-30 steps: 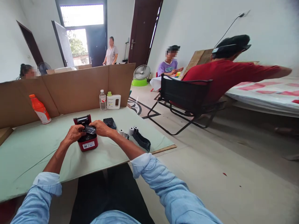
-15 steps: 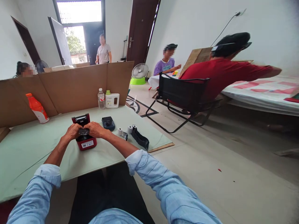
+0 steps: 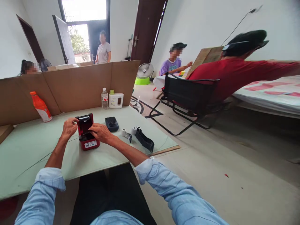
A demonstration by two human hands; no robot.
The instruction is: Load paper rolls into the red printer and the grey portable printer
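Observation:
A small red and black label printer (image 3: 90, 144) stands on the table with its lid (image 3: 84, 120) raised and its dark inside showing. A white sticker with a code is on its front. My left hand (image 3: 69, 128) has its fingertips closed at the upper left edge of the lid. On the other side, my right hand (image 3: 101, 132) has bent fingers at the lid's lower right edge, over the opening. Right of the printer lies a dark blue device (image 3: 112, 124). Beyond it are a small white roll (image 3: 123, 132) and a black ribbon (image 3: 145, 140) trailing from a roll.
A cardboard screen (image 3: 77, 87) borders the table's far side. Before it stand an orange bottle (image 3: 41, 107), a clear water bottle (image 3: 104, 99) and a white jug (image 3: 116, 100). A black folding chair (image 3: 189, 90) with a person in red is at right; other people are farther off.
My hands were together over the printer, on a small dark piece. They have moved apart to the lid's two sides, and that piece no longer shows. The view has shifted slightly left.

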